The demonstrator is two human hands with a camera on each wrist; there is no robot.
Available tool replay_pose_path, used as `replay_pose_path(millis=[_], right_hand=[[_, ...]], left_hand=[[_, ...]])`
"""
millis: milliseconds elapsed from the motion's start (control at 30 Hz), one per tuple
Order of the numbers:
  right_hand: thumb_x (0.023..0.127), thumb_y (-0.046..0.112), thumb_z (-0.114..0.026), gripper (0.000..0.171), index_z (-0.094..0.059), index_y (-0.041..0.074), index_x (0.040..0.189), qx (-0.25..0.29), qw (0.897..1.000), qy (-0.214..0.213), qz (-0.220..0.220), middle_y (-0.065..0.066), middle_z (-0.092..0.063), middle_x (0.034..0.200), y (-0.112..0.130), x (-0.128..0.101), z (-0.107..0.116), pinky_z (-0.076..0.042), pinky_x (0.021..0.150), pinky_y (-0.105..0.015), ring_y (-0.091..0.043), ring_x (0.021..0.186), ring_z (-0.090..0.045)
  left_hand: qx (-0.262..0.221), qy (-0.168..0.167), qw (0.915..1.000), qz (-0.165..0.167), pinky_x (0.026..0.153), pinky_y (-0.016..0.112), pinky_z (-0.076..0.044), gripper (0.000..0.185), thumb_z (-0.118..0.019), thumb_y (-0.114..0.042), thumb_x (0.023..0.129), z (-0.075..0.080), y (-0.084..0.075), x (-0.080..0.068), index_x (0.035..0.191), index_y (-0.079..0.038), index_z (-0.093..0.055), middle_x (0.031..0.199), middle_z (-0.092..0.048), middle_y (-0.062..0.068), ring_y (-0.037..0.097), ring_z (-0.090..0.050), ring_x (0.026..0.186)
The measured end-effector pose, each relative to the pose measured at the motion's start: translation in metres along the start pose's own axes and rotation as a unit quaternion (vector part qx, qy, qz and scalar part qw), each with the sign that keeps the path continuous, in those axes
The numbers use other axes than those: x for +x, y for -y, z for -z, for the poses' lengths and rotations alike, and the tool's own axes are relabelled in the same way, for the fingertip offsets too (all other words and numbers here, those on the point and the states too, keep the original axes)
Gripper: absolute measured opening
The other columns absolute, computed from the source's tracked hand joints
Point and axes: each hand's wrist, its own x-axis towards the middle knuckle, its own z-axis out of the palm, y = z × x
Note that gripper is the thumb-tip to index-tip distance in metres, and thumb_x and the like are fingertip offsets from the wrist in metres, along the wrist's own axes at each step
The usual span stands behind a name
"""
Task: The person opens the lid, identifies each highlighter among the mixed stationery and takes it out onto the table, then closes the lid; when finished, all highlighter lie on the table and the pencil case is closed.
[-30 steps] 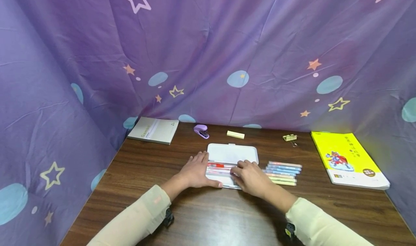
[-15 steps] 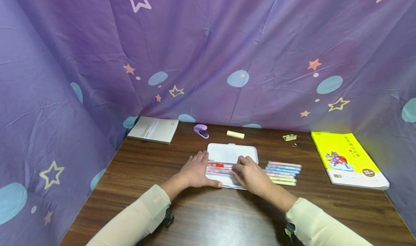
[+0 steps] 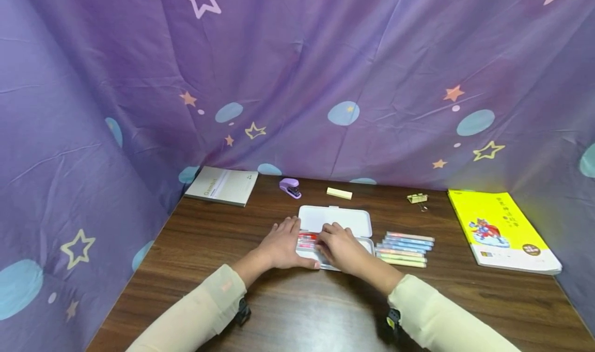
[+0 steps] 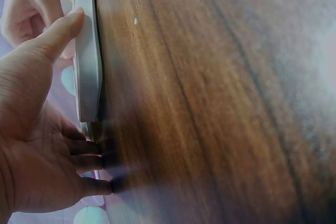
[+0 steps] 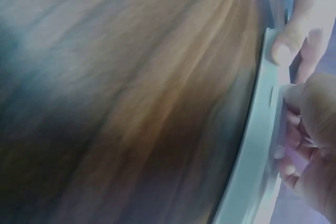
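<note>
An opened white pencil case lies mid-table, its lid folded back and several red and pink pens in its tray. My left hand rests at the case's left end. Its thumb presses on the front wall, and its straight fingers reach along the left side, as the left wrist view shows. My right hand reaches into the tray with bent fingers over the pens. Whether it pinches a pen is hidden behind the fingers. Right of the case lies a row of several pastel pens or markers.
Along the back are a grey notebook, a purple stapler, a yellow sticky-note pad and a gold binder clip. A yellow book lies at the right. Purple curtain surrounds the brown table.
My right hand has moved left within the case, baring the tray's right end and covering more of the pens. My left hand keeps its place. The head view has shifted slightly.
</note>
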Motion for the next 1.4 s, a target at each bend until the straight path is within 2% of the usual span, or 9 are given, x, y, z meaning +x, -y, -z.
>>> replay_pose_path(millis=[133, 167, 367, 633, 800, 967, 1067, 1400], right_hand=[[0.102, 0.022, -0.080, 0.010, -0.081, 0.012, 0.102, 0.009, 1.000, 0.008, -0.010, 0.001, -0.065, 0.098, 0.001, 0.003, -0.001, -0.050, 0.068, -0.039, -0.021, 0.092, -0.059], [0.099, 0.019, -0.082, 0.007, -0.081, 0.012, 0.100, 0.003, 1.000, 0.019, -0.021, 0.001, -0.064, 0.097, 0.012, 0.005, 0.011, -0.048, 0.068, -0.039, -0.021, 0.091, -0.058], [0.099, 0.024, -0.084, 0.009, -0.081, 0.016, 0.102, -0.049, 0.999, 0.017, -0.012, 0.001, -0.067, 0.102, 0.014, 0.004, 0.016, -0.047, 0.073, -0.040, -0.021, 0.095, -0.057], [0.098, 0.029, -0.085, 0.014, -0.079, 0.017, 0.104, -0.113, 0.993, -0.025, 0.018, 0.001, -0.068, 0.109, 0.011, 0.004, 0.023, -0.049, 0.080, -0.044, -0.022, 0.098, -0.057], [0.096, 0.031, -0.087, 0.019, -0.076, 0.018, 0.104, -0.145, 0.987, -0.056, 0.043, 0.001, -0.066, 0.107, 0.003, 0.001, 0.025, -0.049, 0.082, -0.045, -0.023, 0.099, -0.058], [0.087, 0.030, -0.092, 0.025, -0.074, 0.019, 0.100, -0.150, 0.981, -0.098, 0.070, 0.002, -0.065, 0.100, -0.006, -0.007, 0.029, -0.049, 0.082, -0.047, -0.023, 0.094, -0.058], [0.085, 0.027, -0.093, 0.025, -0.073, 0.018, 0.097, -0.146, 0.979, -0.116, 0.081, 0.003, -0.065, 0.097, -0.012, -0.012, 0.031, -0.048, 0.082, -0.048, -0.023, 0.091, -0.058], [0.083, 0.023, -0.092, 0.022, -0.073, 0.017, 0.093, -0.149, 0.975, -0.131, 0.098, 0.001, -0.064, 0.095, -0.029, -0.037, 0.036, -0.047, 0.079, -0.048, -0.023, 0.088, -0.055]], left_hand=[[0.000, 0.001, 1.0000, 0.000, 0.141, 0.059, -0.021, 0.140, -0.079, -0.084, 0.082, 0.000, -0.002, 0.001, 0.174, 0.003, -0.020, 0.183, -0.023, 0.024, 0.041, -0.020, 0.172], [0.001, 0.001, 1.0000, 0.000, 0.141, 0.059, -0.020, 0.140, -0.079, -0.084, 0.082, 0.000, -0.002, 0.001, 0.174, 0.003, -0.020, 0.183, -0.023, 0.024, 0.041, -0.020, 0.172], [0.007, 0.002, 1.0000, -0.004, 0.141, 0.059, -0.021, 0.141, -0.078, -0.085, 0.082, 0.001, -0.004, 0.003, 0.175, 0.003, -0.018, 0.183, -0.022, 0.024, 0.041, -0.020, 0.172], [0.008, -0.002, 0.9999, -0.011, 0.140, 0.061, -0.022, 0.139, -0.079, -0.082, 0.083, 0.006, -0.005, 0.007, 0.174, 0.004, -0.020, 0.182, -0.024, 0.025, 0.042, -0.021, 0.172], [0.011, -0.002, 0.9999, -0.007, 0.141, 0.060, -0.021, 0.139, -0.079, -0.082, 0.083, 0.008, -0.005, 0.009, 0.174, 0.004, -0.019, 0.183, -0.023, 0.025, 0.041, -0.021, 0.172], [0.007, -0.002, 1.0000, -0.004, 0.141, 0.060, -0.021, 0.139, -0.079, -0.082, 0.083, 0.009, -0.004, 0.008, 0.175, 0.003, -0.019, 0.183, -0.024, 0.025, 0.040, -0.020, 0.172], [0.005, -0.003, 1.0000, -0.006, 0.140, 0.060, -0.021, 0.139, -0.080, -0.082, 0.082, 0.009, -0.004, 0.008, 0.175, 0.003, -0.019, 0.182, -0.024, 0.025, 0.041, -0.021, 0.172], [-0.004, -0.004, 0.9999, -0.008, 0.140, 0.061, -0.022, 0.139, -0.080, -0.081, 0.082, 0.006, -0.003, 0.003, 0.174, 0.004, -0.021, 0.182, -0.025, 0.027, 0.043, -0.023, 0.171]])
